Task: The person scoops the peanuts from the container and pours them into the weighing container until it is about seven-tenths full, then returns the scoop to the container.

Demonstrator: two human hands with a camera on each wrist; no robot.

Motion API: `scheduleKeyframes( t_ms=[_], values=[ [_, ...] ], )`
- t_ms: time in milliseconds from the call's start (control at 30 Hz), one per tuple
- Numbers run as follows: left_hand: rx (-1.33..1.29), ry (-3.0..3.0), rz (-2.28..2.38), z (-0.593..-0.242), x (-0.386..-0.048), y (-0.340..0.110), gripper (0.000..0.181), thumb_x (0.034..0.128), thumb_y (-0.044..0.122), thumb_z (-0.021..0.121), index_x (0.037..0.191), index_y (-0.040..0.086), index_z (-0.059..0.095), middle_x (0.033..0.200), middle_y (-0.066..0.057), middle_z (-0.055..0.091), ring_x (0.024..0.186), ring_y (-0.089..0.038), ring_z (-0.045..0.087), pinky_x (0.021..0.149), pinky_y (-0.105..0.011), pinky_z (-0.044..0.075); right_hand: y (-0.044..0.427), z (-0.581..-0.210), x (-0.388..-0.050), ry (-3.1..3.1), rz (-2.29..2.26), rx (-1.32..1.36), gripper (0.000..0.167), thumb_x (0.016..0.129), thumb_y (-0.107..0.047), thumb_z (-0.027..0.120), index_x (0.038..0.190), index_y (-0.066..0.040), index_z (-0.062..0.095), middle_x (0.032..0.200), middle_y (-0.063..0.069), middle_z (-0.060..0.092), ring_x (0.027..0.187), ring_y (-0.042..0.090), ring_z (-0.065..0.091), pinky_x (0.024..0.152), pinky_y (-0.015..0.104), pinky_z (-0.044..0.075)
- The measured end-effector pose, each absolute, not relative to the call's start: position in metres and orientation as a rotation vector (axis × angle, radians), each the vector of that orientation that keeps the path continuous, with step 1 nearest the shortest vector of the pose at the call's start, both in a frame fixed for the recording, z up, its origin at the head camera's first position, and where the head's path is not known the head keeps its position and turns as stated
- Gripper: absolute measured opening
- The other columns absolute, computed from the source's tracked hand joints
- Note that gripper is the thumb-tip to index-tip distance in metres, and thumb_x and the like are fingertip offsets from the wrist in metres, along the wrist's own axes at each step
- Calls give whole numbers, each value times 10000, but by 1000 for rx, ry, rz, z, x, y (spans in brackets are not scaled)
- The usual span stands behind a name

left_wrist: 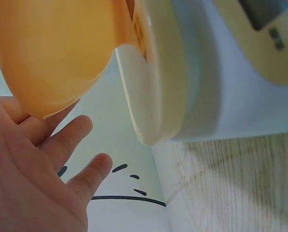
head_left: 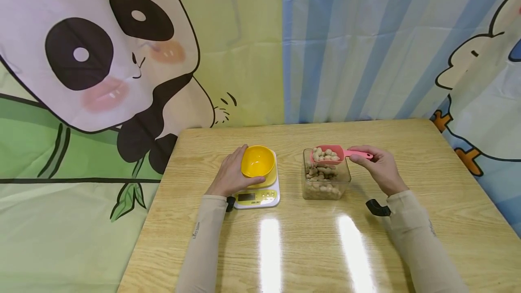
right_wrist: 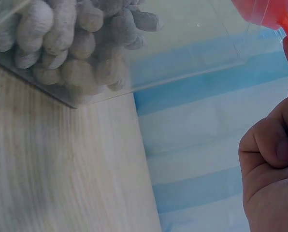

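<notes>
A yellow bowl (head_left: 258,162) sits on a white and yellow kitchen scale (head_left: 258,197). My left hand (head_left: 233,174) holds the bowl from its left side, thumb at the near side; in the left wrist view fingers also lie against the orange-looking bowl (left_wrist: 52,53). My right hand (head_left: 378,166) pinches the handle of a pink scoop (head_left: 336,163), which is heaped with peanuts (head_left: 324,154) above a clear square container (head_left: 325,183). More peanuts (right_wrist: 62,38) fill the lower part of that container, seen in the right wrist view.
The wooden table (head_left: 305,248) reaches back to a printed cloth backdrop (head_left: 244,58) with a panda on the left and a white cartoon figure on the right. The container stands to the right of the scale, with a gap between them.
</notes>
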State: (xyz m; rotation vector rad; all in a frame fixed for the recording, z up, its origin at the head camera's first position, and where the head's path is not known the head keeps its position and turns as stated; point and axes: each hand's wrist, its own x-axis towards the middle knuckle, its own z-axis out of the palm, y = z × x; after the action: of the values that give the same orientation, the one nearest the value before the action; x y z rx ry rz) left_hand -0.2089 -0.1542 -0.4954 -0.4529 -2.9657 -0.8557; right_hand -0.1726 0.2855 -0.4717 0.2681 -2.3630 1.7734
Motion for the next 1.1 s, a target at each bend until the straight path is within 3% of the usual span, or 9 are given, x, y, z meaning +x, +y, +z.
scheduleKeyframes(
  t_ms=[200, 400, 567, 767, 1000, 1100],
  values=[
    [-436, -2967, -890, -496, -210, -155, 1243, 676, 753, 782, 1625, 178, 222, 1633, -40, 319, 1473, -318, 308, 1172, -584, 271, 280, -463, -183, -2371, 1760, 283, 275, 958, -140, 724, 1213, -38, 725, 841, -40, 632, 557, 179, 282, 495, 343, 314],
    [-422, -2965, -915, -495, -209, -154, 1241, 672, 741, 794, 1620, 164, 239, 1635, -33, 317, 1466, -328, 317, 1164, -595, 278, 272, -448, -194, -2337, 1779, 368, 263, 955, -121, 724, 1201, -28, 733, 906, -26, 673, 551, 171, 265, 493, 334, 306],
    [-423, -2961, -914, -495, -211, -154, 1240, 667, 738, 799, 1621, 179, 237, 1629, -24, 328, 1455, -323, 331, 1155, -591, 297, 264, -427, -201, -2332, 1792, 419, 259, 959, -127, 720, 1203, -43, 737, 765, 1, 600, 516, 175, 233, 469, 347, 281],
    [-419, -2973, -902, -494, -211, -153, 1237, 671, 738, 795, 1627, 205, 218, 1625, -20, 335, 1444, -329, 344, 1144, -586, 321, 255, -413, -212, -2329, 1777, 455, 257, 961, -139, 720, 1204, -61, 741, 862, 53, 621, 544, 190, 287, 496, 338, 317],
    [-417, -2970, -905, -494, -213, -154, 1236, 668, 746, 792, 1620, 178, 244, 1622, -32, 341, 1429, -345, 364, 1127, -598, 343, 242, -402, -225, -2324, 1773, 499, 261, 961, -100, 711, 1214, -39, 736, 885, 20, 650, 564, 186, 306, 506, 312, 323],
    [-413, -2972, -909, -495, -213, -154, 1240, 666, 752, 789, 1621, 179, 242, 1619, -29, 347, 1423, -339, 371, 1125, -592, 349, 233, -392, -226, -2299, 1819, 525, 251, 967, -89, 700, 1206, -21, 734, 889, 18, 658, 584, 163, 340, 545, 269, 381]
  ],
)
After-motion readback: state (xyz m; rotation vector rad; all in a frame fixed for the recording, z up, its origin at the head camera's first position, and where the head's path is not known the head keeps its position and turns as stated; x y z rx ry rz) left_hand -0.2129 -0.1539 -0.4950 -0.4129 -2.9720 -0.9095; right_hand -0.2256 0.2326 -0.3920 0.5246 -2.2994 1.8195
